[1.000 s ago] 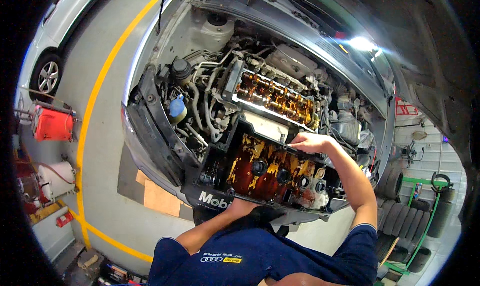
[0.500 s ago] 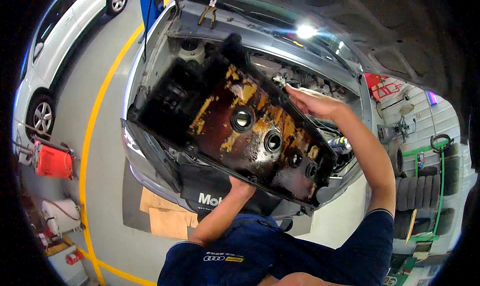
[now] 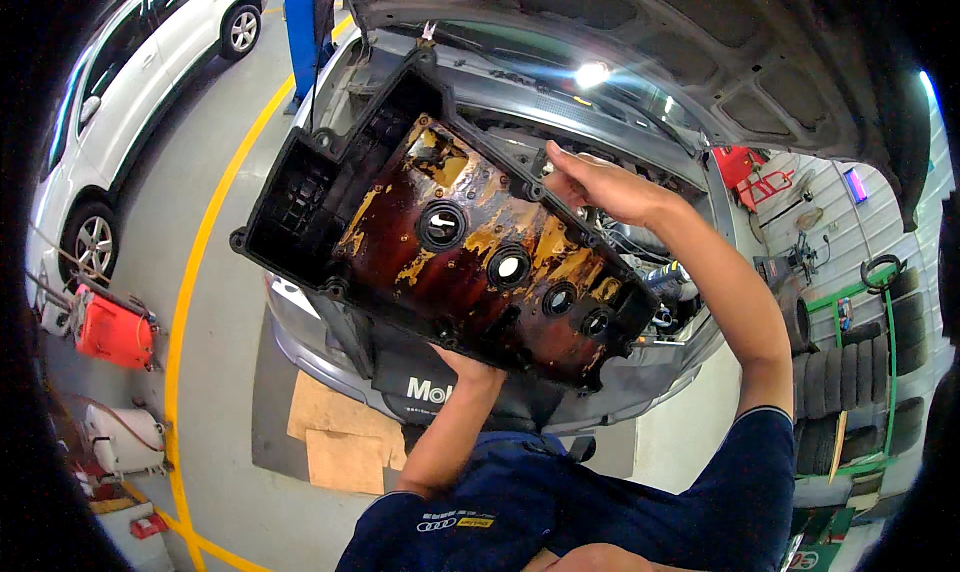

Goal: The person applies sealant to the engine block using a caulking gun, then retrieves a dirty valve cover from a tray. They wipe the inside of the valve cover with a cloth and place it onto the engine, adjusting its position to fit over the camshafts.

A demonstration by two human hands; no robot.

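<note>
In front of me, over the engine bay, I hold a black engine valve cover (image 3: 480, 242) with its underside facing me. Brown oil film and golden smears coat its inner surface, and several round holes run along it. A deep, dark box-like section forms its left end. My left hand (image 3: 470, 362) is closed on the near lower edge, its fingers hidden behind the cover. At the far upper edge, my right hand (image 3: 610, 189) grips the rim, thumb side up, with its fingers partly hidden. The cover is tilted, left end higher.
The grey car (image 3: 310, 327) stands under its raised hood (image 3: 760, 62). Pliers (image 3: 428, 32) peek out beyond the cover. A can (image 3: 668, 280) stands in the engine bay. A black fender mat (image 3: 465, 390) hangs over the front. A white car (image 3: 150, 82) and red equipment (image 3: 115, 327) are left; tyres (image 3: 845, 382) are right.
Both hands have swung the valve cover so its underside faces me more fully. It has shifted slightly left, its far corner rising over the pliers' handles.
</note>
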